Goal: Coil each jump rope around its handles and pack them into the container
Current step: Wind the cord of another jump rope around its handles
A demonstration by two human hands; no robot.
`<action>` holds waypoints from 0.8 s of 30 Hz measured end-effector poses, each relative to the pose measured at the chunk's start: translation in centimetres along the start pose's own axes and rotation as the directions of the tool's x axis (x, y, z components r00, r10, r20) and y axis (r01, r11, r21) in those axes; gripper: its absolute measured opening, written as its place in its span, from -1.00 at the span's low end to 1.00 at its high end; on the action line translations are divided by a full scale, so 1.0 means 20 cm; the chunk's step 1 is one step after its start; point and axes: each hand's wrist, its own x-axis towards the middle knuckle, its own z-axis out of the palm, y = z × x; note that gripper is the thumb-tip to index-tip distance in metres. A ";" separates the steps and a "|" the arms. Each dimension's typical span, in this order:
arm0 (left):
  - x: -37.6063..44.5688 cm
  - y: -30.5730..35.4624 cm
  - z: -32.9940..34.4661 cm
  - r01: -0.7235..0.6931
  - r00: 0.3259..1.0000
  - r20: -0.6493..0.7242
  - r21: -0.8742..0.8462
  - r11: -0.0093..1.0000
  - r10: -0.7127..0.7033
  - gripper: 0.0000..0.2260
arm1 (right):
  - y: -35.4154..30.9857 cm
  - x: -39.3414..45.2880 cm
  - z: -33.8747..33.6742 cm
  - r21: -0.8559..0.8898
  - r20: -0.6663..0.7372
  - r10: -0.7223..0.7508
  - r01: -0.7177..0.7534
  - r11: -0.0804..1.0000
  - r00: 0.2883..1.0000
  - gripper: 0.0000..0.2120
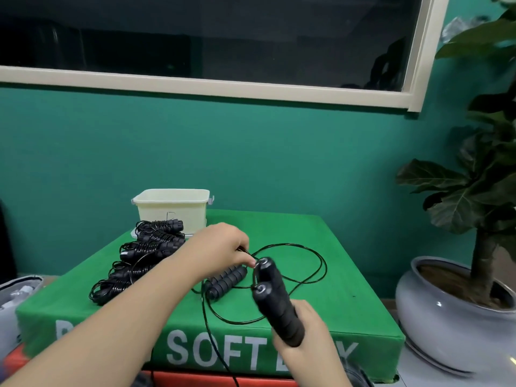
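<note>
Above green mat, handles [275, 297] in right hand [304, 333]

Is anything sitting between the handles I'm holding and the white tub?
Yes. The pile of coiled ropes lies right in front of the tub, and your left hand also crosses the path from the handles in your right hand.

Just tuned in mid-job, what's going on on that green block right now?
A person is starting to wind a jump rope. The right hand grips a pair of black handles together, while the left hand pinches the black cord near their tops. Most of that cord lies loose on the green block, beside another pair of handles. Several coiled ropes are piled before the cream container, whose inside is hidden.
</note>
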 end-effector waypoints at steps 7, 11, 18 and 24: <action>-0.08 0.14 -0.03 -0.110 0.994 -0.011 0.054 0.992 0.110 -0.70 | -0.06 0.01 0.08 -0.602 0.161 0.057 0.053 0.796 0.985 -0.68; -0.17 0.25 -0.02 -0.107 0.994 0.016 0.108 0.988 0.105 -0.71 | -0.05 0.01 0.15 -0.647 -0.098 0.096 -0.137 0.750 0.991 -0.50; -0.25 0.47 0.11 -0.162 0.985 0.075 0.080 0.984 0.156 -0.78 | -0.05 0.00 0.14 -0.622 -0.248 0.050 -0.199 0.757 0.967 -0.68; -0.26 0.57 0.20 -0.243 0.967 0.089 0.032 0.970 0.239 -0.75 | -0.04 0.01 -0.05 -0.395 -0.201 0.293 -0.351 0.849 0.935 -0.71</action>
